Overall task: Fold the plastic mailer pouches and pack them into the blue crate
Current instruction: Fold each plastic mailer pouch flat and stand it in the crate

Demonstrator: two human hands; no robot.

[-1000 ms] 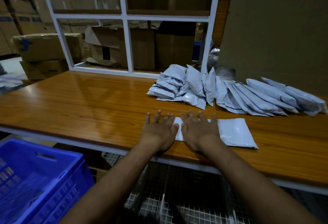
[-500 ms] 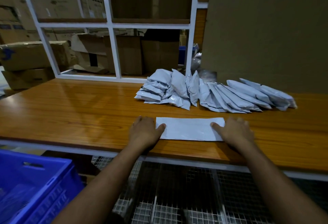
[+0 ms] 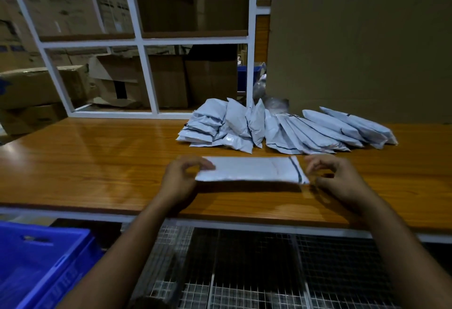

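— Plastic pouch lies flat on the table: left hand pinches its end, right hand hovers curled, holding nothing.
— Fold squarely (align edges), then drop into the crate.

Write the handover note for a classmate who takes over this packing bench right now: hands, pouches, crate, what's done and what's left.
Left hand: pinches the left end of the pouch, which lies flat across the table.
Right hand: at the pouch's right end, fingers curled; whether it grips is unclear.
Pile of pouches: at the back of the table.
Blue crate: lower left, below the table edge; contents unclear.
Done: one pouch laid out.
Left: fold it, put it in the crate, then work through the pile.
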